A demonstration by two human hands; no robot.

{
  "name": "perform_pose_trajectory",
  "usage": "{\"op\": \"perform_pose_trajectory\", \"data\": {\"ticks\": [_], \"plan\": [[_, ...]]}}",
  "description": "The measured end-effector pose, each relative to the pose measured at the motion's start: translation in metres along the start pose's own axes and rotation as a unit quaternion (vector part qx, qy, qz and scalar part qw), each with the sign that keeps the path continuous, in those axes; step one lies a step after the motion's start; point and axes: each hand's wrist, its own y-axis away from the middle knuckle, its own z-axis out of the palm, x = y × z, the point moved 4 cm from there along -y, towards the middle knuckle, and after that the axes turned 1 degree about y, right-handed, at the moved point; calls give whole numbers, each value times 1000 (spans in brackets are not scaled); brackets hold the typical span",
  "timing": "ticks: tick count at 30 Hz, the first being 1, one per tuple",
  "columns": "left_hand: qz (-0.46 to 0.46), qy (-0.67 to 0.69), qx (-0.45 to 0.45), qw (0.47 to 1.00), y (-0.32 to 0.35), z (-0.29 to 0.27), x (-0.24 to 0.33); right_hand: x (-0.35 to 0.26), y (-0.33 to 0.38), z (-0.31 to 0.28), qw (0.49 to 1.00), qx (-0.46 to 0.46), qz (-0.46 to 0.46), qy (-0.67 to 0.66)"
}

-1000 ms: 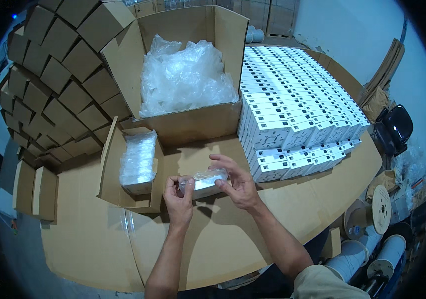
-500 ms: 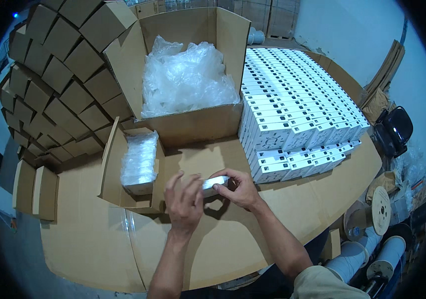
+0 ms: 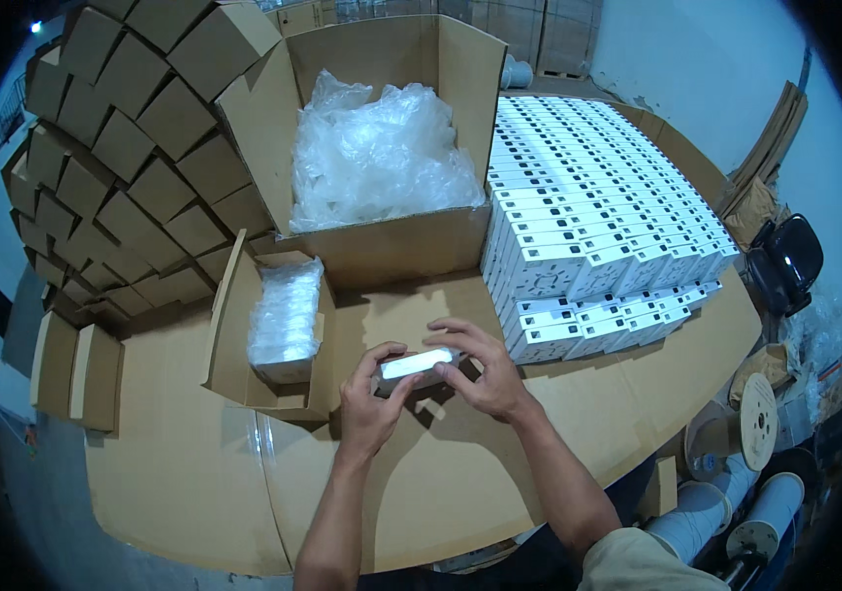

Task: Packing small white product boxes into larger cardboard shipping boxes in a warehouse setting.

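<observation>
The person stood at a table covered with flat brown cardboard sheets (image 3: 194, 463) and held a small oblong white item in a clear plastic wrap (image 3: 413, 365) between both hands. The left hand (image 3: 370, 402) gripped its left end from below, with the thumb across the front. The right hand (image 3: 480, 369) lay over its right end, fingers curved on top. So both hands were closed on the same item, close together, almost touching each other, and the item was lifted a little above the cardboard, just in front of the person's chest. I think it was held this way, by the two ends, to keep the middle free, perhaps for smoothing or folding the wrap, but this I could not see clearly.

Just beside the left hand, on its far left side, stood a small open brown carton (image 3: 273, 335) with several items of the same wrapped kind packed in a row. It was near enough to reach without stretching. Behind it was a large open cardboard box full of crumpled clear plastic bags (image 3: 382, 158). To the right of the hands a big block of small white boxes with dark marks (image 3: 598, 227) was stacked in tidy rows, touching the large box. On the far left, many closed small brown cartons (image 3: 116, 167) were piled like a wall.
</observation>
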Motion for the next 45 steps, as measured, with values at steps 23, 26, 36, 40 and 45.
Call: {"op": "perform_pose_trajectory", "data": {"ticks": [23, 26, 36, 40, 45], "plan": [[6, -476, -145, 867, 82, -3, 6, -61, -37, 4, 970, 27, -95, 220], [-20, -484, -174, 858, 105, -4, 18, -62, -46, 32, 997, 47, -46, -44], [-57, -488, -176, 853, 151, -12, 34, -67, -68, 92, 989, -101, -106, -11], [-51, -491, -178, 851, 149, -12, 36, -83, -78, 102, 951, -182, -213, 132], [-62, -481, -171, 858, 149, -12, 36, -86, -78, 127, 912, -206, -260, 242]]}}
